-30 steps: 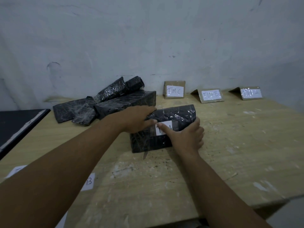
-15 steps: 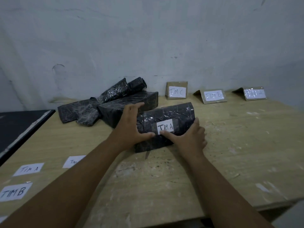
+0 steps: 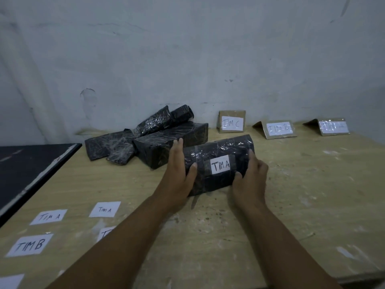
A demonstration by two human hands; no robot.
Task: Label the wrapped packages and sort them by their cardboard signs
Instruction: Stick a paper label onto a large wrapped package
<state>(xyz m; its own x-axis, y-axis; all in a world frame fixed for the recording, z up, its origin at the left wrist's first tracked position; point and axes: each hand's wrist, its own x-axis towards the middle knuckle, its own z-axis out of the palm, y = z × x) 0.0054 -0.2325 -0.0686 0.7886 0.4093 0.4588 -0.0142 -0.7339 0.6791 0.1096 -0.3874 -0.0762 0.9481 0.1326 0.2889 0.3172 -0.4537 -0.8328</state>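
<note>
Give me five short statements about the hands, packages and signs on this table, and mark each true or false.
1. The left hand and right hand grip the labelled package at its two ends. True.
2. Its label reads TIM C. False: it reads TIM A.
3. Three cardboard signs stand at the far edge of the table. True.
4. The loose paper labels lie right of the package. False: they lie to its left.
5. The other wrapped packages are piled left of the signs. True.

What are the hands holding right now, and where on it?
The TIM A package: left hand grips its left end, right hand grips its right end.
</note>
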